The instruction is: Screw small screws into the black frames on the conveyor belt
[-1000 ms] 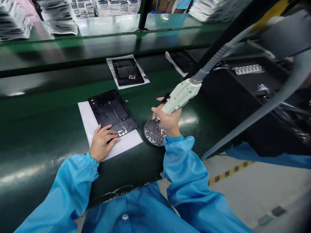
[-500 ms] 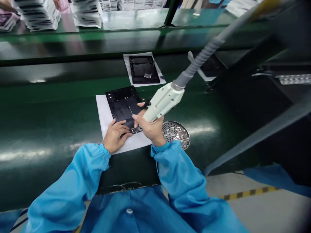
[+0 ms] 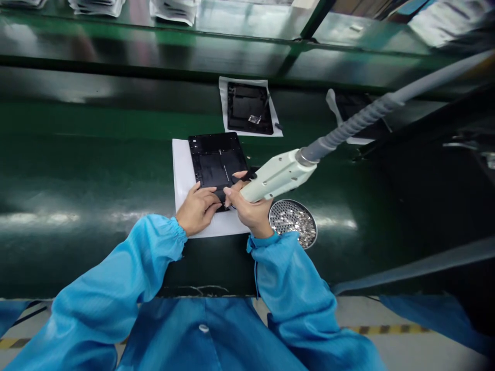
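An opened black tablet [image 3: 211, 159] lies on a white sheet [image 3: 183, 175] on the green bench. My left hand [image 3: 198, 208] rests at its lower-left edge, fingers bent over the near end and thumb beside them. In my right hand [image 3: 251, 211] is a pale electric screwdriver [image 3: 280, 175], tilted with its hose end up to the right. Its tip is at the tablet's near end, close to my left fingertips; my fingers hide the exact contact point. Beside my right wrist sits a round perforated dish [image 3: 294, 221] of small shiny metal parts.
A second opened tablet [image 3: 249, 108] lies on white paper farther back. A grey hose [image 3: 359, 121] runs from the screwdriver to the upper right. Paper stacks [image 3: 174, 9] stand on the raised shelf. A dark panel [image 3: 425, 201] occupies the right side.
The camera view has shifted, so bench items appear farther right. My left fingers have moved closer to the screwdriver's tip and now cover the tablet's near end more. The screwdriver leans flatter.
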Available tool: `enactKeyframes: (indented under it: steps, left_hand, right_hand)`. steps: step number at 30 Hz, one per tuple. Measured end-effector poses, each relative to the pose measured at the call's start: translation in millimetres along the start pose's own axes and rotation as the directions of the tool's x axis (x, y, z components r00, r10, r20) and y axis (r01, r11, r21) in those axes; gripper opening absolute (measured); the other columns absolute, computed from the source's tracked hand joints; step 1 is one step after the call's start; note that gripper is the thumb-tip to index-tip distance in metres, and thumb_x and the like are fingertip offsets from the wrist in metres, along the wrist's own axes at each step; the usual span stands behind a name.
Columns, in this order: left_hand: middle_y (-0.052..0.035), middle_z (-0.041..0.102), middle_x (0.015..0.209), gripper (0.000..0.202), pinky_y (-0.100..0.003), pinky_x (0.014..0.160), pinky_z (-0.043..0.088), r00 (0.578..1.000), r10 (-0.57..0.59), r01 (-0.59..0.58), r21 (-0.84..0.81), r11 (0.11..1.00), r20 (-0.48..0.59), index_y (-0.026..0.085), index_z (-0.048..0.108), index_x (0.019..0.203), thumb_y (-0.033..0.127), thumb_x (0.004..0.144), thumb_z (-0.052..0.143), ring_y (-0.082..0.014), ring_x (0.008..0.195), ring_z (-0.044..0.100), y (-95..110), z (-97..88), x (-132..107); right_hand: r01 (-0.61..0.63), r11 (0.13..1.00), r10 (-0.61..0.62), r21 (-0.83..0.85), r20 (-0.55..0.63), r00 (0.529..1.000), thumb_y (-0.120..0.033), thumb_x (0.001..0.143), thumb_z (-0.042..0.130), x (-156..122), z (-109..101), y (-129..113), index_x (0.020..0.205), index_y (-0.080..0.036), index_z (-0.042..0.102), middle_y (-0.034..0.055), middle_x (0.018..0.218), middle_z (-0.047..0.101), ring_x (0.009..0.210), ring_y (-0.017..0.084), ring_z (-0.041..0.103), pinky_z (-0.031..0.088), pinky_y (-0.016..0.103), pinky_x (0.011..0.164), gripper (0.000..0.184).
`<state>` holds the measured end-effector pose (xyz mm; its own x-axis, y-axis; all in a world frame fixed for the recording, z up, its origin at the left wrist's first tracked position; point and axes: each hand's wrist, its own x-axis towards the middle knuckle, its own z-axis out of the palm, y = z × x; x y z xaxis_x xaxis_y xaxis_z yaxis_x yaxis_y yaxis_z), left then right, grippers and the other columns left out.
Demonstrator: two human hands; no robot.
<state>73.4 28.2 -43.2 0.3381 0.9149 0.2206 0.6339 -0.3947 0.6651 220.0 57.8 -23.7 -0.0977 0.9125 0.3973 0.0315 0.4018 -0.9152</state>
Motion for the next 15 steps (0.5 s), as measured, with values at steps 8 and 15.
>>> enactKeyframes:
  steps: [8,15]
  left_hand:
    - [-0.0030,0.073,0.095,0.012,-0.052,0.115,0.025,1.000,-0.010,0.010,-0.018,1.000,-0.005,0.020,0.065,0.089,0.018,0.088,0.053,-0.0229,0.119,0.058,1.6,-1.9,-0.9]
    - [-0.0039,0.073,0.096,0.008,-0.056,0.112,0.028,0.998,0.014,-0.014,0.001,1.000,-0.063,0.020,0.066,0.087,0.022,0.085,0.059,-0.0233,0.116,0.061,-6.1,-3.2,-4.0]
  right_hand:
    - [-0.033,0.999,0.033,0.002,-0.056,0.998,-0.018,0.075,0.068,4.4,-0.5,-11.2,0.095,-0.021,0.057,-0.0088,0.051,0.058,0.041,0.011,0.054,0.048,0.029,0.049,0.023]
    - [0.036,0.988,-0.092,-0.149,-0.386,0.918,-0.017,0.068,0.073,28.2,-61.3,-34.5,0.095,-0.020,0.063,-0.0072,0.048,0.056,0.038,0.013,0.051,0.047,0.031,0.045,0.028]
